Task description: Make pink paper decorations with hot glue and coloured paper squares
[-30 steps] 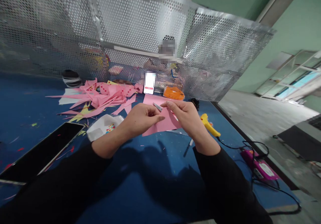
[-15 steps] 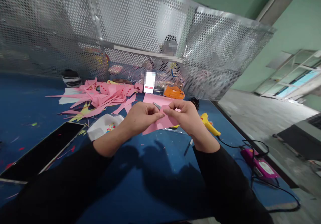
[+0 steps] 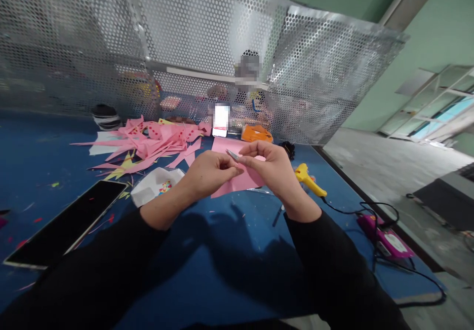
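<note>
Above a pink sheet of paper (image 3: 237, 184) both hands are close together, almost touching. My left hand (image 3: 207, 172) is closed, thumb and forefinger pinched; what they hold is too small or hidden to name. My right hand (image 3: 268, 165) has its thumb and forefinger around the near end of a small pointed silver tool (image 3: 232, 155), its tip aimed up and left. Whether it is tweezers or a scissor blade I cannot tell. Left of the hands, a white paper tray (image 3: 148, 184) holds small coloured bits.
Pink paper cutouts (image 3: 159, 140) are heaped at the back left. A dark tablet-like device (image 3: 66, 226) lies at left. Behind the sheet are a lit phone (image 3: 221, 118) and an orange packet (image 3: 256, 133). On the right, a yellow glue gun (image 3: 310, 179) trails its cord near a magenta box (image 3: 385, 238).
My right hand has shifted slightly up and left, its forefinger lifting. The small pink paper piece that stood between the fingertips no longer shows there. My left hand stays nearly still.
</note>
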A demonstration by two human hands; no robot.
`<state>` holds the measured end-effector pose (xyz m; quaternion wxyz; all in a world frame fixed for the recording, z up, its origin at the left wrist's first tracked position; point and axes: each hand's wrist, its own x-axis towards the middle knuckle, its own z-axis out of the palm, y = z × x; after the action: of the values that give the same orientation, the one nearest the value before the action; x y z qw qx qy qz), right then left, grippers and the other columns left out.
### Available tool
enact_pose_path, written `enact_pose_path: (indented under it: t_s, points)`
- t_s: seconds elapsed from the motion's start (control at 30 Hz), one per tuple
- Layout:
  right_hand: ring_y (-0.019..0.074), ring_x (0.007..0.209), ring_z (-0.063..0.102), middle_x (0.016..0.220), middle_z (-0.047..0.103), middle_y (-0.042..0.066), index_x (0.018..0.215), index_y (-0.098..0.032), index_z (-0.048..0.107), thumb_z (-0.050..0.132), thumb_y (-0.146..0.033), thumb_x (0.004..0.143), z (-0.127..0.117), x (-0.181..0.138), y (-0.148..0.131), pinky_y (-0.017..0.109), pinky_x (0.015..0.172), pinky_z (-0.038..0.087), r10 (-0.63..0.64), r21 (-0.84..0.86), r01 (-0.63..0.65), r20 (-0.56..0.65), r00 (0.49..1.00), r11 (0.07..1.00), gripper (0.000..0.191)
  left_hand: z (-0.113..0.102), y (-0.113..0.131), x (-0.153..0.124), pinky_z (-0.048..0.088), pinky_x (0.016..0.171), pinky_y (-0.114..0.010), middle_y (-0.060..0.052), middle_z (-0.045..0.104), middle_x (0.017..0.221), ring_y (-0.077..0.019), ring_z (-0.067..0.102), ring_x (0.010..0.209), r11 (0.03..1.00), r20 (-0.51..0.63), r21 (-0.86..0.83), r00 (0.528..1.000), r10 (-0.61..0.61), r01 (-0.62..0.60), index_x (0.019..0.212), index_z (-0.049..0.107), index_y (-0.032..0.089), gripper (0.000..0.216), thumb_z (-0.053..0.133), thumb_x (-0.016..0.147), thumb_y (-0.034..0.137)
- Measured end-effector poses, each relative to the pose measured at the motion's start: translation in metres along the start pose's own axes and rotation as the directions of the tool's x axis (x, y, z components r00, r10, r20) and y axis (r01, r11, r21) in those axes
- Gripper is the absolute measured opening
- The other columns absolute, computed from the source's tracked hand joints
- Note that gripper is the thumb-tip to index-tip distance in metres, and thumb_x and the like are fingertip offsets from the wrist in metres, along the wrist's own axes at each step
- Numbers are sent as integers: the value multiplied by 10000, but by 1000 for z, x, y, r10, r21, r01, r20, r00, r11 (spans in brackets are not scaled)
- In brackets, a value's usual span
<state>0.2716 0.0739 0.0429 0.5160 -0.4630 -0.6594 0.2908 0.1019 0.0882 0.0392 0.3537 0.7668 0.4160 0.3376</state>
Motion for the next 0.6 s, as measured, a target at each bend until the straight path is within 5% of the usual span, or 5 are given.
enact_pose_path:
  t_s: [0.17,0.37,0.6]
  points:
    - [123,627,568,665,663,-19,704,-196,653,720,-216,746,1,0,-1,295,652,438,-7,-81,5,-26,1000,997,81,0,1,0,334,580,-277,39,500,549,-122,439,570,1000,11,-4,1000,1,-1,548,567,187,304,647,772,377]
    - [148,741,626,796,713,25,864,-175,694,712,-366,791,-5,4,3,308,712,461,17,-49,-20,-50,999,999,205,-5,3,2,315,560,-269,38,511,537,-118,430,555,1000,-77,8,997,27,-26,535,577,189,294,654,755,367]
    - [136,699,619,736,681,-6,870,-180,665,743,-272,751,-3,1,4,306,694,467,32,-51,-33,-25,999,998,169,-6,1,3,312,560,-272,30,531,537,-122,450,557,999,-96,25,995,32,-29,545,606,189,296,653,770,375]
